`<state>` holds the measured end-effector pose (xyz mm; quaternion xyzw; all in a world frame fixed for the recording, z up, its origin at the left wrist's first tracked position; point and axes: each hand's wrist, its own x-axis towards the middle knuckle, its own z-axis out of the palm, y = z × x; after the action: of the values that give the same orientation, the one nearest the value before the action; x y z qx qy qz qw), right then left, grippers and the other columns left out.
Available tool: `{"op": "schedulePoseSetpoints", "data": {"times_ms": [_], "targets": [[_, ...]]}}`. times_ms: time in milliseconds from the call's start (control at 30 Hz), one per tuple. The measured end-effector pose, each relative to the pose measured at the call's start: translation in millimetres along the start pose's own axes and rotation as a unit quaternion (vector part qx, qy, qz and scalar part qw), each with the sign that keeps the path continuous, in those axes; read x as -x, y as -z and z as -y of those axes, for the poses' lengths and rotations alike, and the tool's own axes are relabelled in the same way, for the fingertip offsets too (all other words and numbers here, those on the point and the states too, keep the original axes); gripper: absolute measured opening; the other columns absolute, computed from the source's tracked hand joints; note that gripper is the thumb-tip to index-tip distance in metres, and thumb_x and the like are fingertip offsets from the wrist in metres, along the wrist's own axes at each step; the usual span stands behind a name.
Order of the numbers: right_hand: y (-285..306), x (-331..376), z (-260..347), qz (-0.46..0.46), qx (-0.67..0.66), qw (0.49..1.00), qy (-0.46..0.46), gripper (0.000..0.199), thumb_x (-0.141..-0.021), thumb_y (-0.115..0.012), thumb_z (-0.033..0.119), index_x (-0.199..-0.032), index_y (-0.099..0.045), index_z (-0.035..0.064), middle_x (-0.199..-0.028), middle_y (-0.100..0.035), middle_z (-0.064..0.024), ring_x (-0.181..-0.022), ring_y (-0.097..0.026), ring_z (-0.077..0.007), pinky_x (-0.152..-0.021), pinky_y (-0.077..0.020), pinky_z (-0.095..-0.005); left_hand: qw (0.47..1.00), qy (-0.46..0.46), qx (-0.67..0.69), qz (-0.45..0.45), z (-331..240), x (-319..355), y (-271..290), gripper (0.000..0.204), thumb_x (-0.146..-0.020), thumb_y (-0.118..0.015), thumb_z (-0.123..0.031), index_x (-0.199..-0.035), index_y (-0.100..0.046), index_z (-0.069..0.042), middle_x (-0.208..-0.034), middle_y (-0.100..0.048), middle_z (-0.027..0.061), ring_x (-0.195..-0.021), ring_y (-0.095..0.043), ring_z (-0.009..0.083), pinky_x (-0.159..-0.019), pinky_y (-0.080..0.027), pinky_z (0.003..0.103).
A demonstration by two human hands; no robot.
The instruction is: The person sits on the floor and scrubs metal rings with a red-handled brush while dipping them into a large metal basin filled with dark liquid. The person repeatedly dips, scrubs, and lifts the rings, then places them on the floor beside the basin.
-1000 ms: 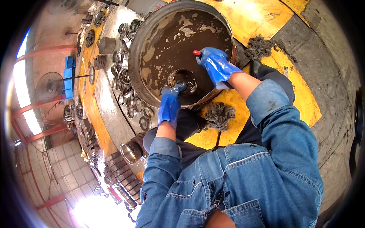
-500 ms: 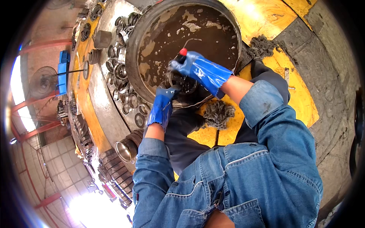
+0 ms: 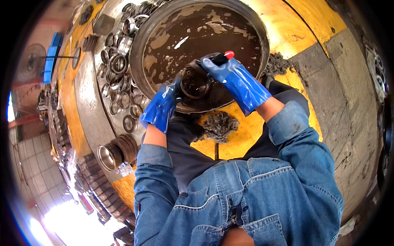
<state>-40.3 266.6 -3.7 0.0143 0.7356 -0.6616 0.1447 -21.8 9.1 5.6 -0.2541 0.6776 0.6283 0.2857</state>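
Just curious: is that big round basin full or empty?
Partly full. The basin holds dark brown liquid with pale foam patches; both hands hold a round metal part over it.

— Where does the basin sit?
— Straight ahead, on the floor, full of liquid.

— And over its near rim?
— A round part, held between the left hand on its left and the right hand on its right.

— A tool?
— A brush, in the right hand, above the part.

— Left of the basin?
— Loose rings on a table; stacked rings nearer, at its near end.

— Nearer than the basin?
— A wad of fibre, between the knees; another right of the basin.
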Motion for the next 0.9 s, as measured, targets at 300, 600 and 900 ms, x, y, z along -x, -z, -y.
{"op": "schedulePoseSetpoints", "data": {"times_ms": [300, 600, 900], "targets": [[-37, 22, -12, 0.194, 0.216, 0.929, 0.23, 0.025, -0.099, -0.073, 0.026, -0.119, -0.077, 0.01, -0.107, -0.079, -0.0126, -0.095, -0.076, -0.0245, -0.087, -0.0603, -0.0335, 0.991, -0.092, 0.08, 0.062, 24, -20, 17, 0.056, -0.104, -0.065, -0.044, -0.136, -0.066, 0.001, -0.125, -0.073, 0.011, -0.112, -0.067, 0.0222, -0.098, -0.053, 0.037], [-1, 26, 25, 0.067, 0.33, 0.935, 0.112, 0.027, -0.1, -0.072, 0.033, -0.112, -0.075, 0.0087, -0.096, -0.077, -0.0118, -0.085, -0.075, -0.0237, -0.078, -0.0589, -0.037, 0.931, -0.157, -0.317, -0.089, 15, -23, -1, 0.077, -0.085, -0.075, -0.061, -0.129, -0.07, 0.002, -0.128, -0.07, 0.0298, -0.122, -0.068, 0.0424, -0.102, -0.053, 0.046], [-26, 4, 12, 0.048, 0.396, 0.909, -0.119, 0.04, -0.092, -0.072, 0.046, -0.099, -0.077, 0.0069, -0.09, -0.076, -0.0193, -0.087, -0.074, -0.0373, -0.079, -0.0571, -0.0454, 0.903, -0.165, -0.378, -0.124, 6, -5, -14, 0.073, -0.083, -0.073, -0.06, -0.131, -0.07, -0.004, -0.127, -0.071, 0.0262, -0.121, -0.067, 0.0425, -0.104, -0.053, 0.047]]}}
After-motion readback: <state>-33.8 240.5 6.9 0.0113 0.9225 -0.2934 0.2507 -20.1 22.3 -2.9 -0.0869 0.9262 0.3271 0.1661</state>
